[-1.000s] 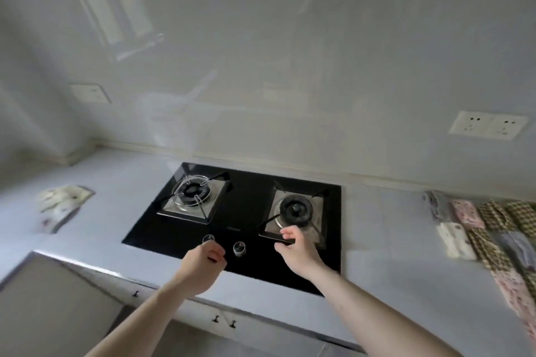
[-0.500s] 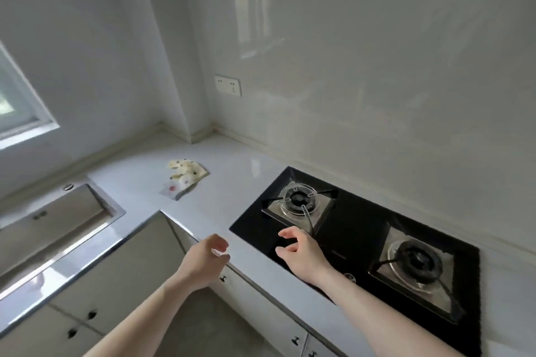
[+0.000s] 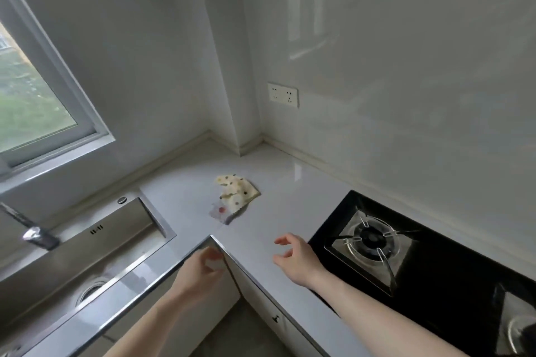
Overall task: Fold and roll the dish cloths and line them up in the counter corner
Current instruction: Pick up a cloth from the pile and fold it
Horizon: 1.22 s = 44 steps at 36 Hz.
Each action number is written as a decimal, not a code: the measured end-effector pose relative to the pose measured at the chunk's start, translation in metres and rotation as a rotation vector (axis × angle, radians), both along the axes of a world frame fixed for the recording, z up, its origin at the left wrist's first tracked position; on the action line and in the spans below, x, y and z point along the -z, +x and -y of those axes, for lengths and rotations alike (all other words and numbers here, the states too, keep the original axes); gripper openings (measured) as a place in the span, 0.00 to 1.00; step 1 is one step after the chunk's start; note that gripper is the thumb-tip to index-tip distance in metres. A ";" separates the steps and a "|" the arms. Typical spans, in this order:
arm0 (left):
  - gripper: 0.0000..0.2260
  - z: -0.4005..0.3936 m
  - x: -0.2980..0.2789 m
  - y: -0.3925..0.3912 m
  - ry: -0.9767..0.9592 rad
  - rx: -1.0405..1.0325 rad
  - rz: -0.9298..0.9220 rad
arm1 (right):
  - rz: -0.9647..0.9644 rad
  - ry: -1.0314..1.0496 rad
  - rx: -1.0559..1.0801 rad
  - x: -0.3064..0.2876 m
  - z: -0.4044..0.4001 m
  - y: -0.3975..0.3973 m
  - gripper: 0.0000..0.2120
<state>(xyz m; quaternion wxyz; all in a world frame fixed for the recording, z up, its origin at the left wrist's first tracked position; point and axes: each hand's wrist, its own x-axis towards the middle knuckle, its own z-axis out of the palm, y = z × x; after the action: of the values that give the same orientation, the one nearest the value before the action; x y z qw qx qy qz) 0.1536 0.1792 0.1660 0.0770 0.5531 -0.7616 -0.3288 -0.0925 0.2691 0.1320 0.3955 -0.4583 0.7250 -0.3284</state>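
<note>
A cream dish cloth [image 3: 236,190] with small dots lies crumpled on the white counter [image 3: 290,182] near the inner corner, on top of a pale cloth [image 3: 222,213] with a red mark. My right hand [image 3: 295,259] hovers over the counter below and to the right of the cloths, fingers loosely curled, holding nothing. My left hand [image 3: 201,271] is blurred in front of the counter's inner edge, fingers loosely curled and empty. Neither hand touches a cloth.
A black gas hob [image 3: 435,258] with two burners fills the counter at right. A steel sink [image 3: 87,255] with a tap [image 3: 29,229] lies at left under a window. A wall socket [image 3: 282,95] is above the corner. Cabinet doors stand below the counter edge.
The view has swung left from the hob to the counter corner and sink. The row of folded cloths at the right has left the view. Both hands moved toward the crumpled cloths.
</note>
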 end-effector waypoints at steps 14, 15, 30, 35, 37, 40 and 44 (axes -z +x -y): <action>0.15 0.193 0.043 -0.008 0.049 0.236 0.096 | -0.052 0.059 0.192 0.019 0.091 0.033 0.13; 0.16 0.207 0.047 -0.009 0.056 0.272 0.115 | -0.060 0.068 0.225 0.022 0.096 0.036 0.13; 0.14 0.334 0.113 -0.026 -0.053 0.528 0.199 | -0.168 0.095 0.451 0.055 0.181 0.064 0.12; 0.18 0.358 0.139 -0.046 -0.109 0.528 0.188 | -0.214 0.073 0.424 0.081 0.213 0.052 0.12; 0.21 0.369 0.156 -0.053 -0.112 0.500 0.166 | -0.247 0.062 0.407 0.096 0.224 0.046 0.12; 0.23 0.383 0.187 -0.058 -0.125 0.455 0.082 | -0.290 0.027 0.380 0.125 0.240 0.035 0.13; 0.30 0.390 0.239 -0.052 -0.266 0.463 -0.040 | -0.458 -0.005 0.317 0.176 0.253 0.023 0.16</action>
<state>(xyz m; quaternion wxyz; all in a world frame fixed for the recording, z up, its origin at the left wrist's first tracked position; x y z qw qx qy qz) 0.1014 -0.2106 -0.0728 0.0867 0.3424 -0.9028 -0.2454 -0.0691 0.0160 -0.0443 0.1640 -0.4024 0.8574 -0.2757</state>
